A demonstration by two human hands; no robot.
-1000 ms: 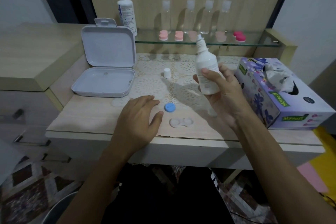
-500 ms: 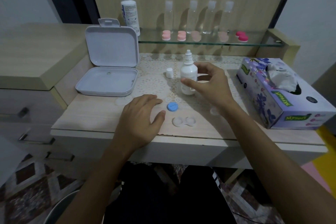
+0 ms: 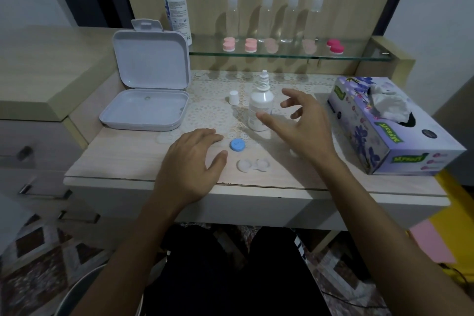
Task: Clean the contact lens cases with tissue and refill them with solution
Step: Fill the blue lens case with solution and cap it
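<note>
on lace mat: smooth white solution bottle point(image 3: 259, 108) upright | right hand point(image 3: 302, 126) fingers spread, empty | left hand point(image 3: 191, 161) flat

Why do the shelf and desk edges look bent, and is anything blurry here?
Head view: the wide-angle lens bows the glass shelf and desk edge; light is dim and soft. The right hand is slightly smeared near the small bottle; the clear bottles look hazy.
</note>
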